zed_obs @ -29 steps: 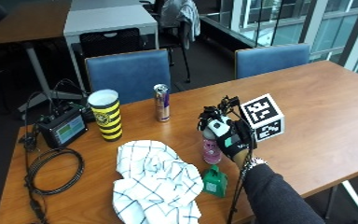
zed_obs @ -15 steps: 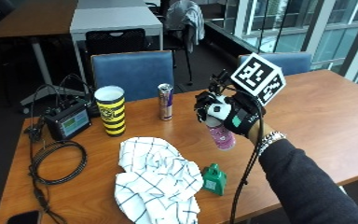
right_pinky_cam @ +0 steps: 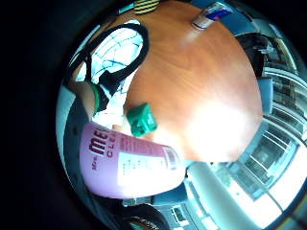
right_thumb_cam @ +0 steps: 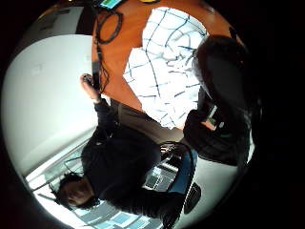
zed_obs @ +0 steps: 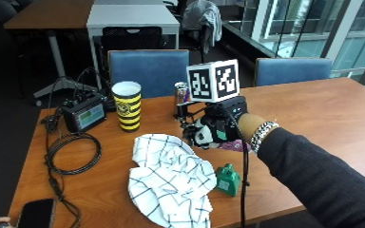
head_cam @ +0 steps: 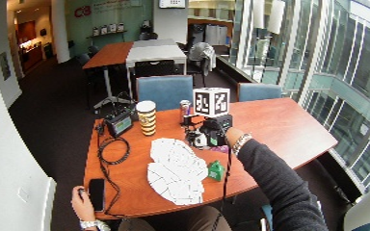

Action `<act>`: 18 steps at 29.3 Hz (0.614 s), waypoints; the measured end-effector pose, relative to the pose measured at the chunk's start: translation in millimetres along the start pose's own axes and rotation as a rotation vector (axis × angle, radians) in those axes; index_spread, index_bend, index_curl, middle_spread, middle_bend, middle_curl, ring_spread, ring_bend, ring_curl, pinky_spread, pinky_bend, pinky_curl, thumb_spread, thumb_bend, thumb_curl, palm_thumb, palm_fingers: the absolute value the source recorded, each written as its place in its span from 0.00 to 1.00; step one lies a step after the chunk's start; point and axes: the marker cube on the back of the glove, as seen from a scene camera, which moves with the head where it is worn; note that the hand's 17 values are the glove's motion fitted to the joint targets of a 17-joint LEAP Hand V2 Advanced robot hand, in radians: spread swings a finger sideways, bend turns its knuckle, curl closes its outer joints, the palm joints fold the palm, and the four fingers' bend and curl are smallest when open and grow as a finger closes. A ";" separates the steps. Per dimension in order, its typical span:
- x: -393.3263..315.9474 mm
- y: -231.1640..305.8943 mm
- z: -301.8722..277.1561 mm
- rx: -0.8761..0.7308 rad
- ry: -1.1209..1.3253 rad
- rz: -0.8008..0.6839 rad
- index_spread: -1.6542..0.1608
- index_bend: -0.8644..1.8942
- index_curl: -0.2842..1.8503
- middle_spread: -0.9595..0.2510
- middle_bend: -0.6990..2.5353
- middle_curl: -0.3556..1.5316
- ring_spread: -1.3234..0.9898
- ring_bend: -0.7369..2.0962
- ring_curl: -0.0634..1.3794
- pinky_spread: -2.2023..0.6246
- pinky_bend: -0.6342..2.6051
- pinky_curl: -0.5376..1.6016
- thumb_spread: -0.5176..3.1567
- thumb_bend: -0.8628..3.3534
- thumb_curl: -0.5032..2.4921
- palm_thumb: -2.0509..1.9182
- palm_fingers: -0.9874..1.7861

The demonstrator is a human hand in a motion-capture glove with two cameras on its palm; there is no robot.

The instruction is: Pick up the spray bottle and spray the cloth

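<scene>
Now we curl our fingers (zed_obs: 203, 137) round the pink spray bottle (right_pinky_cam: 129, 165), holding it in the gloved right hand (zed_obs: 215, 129) lifted off the counter (zed_obs: 309, 109), just right of the cloth's far edge. Near and left of the hand, the white checked cloth (zed_obs: 168, 178) lies crumpled on the counter. A small green cap (zed_obs: 227, 179) sits just beside the cloth's right edge, near the front. Farther back stand a slim can (zed_obs: 181, 92) and a yellow-and-black cup (zed_obs: 127, 105), with a small screen device (zed_obs: 85, 113) and coiled cable (zed_obs: 72, 153) to the left.
</scene>
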 end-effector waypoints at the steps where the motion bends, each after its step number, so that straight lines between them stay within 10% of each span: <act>1: -0.6 -1.4 2.6 -0.025 0.024 0.011 0.75 0.39 0.40 0.59 0.40 0.49 0.48 0.43 0.36 0.74 0.25 0.40 0.44 0.20 0.37 0.74 0.80; 18: -9.9 -21.8 65.2 -0.320 0.345 0.121 0.74 0.40 0.41 0.60 0.39 0.49 0.48 0.43 0.37 0.70 0.31 0.43 0.38 0.20 0.40 0.75 0.83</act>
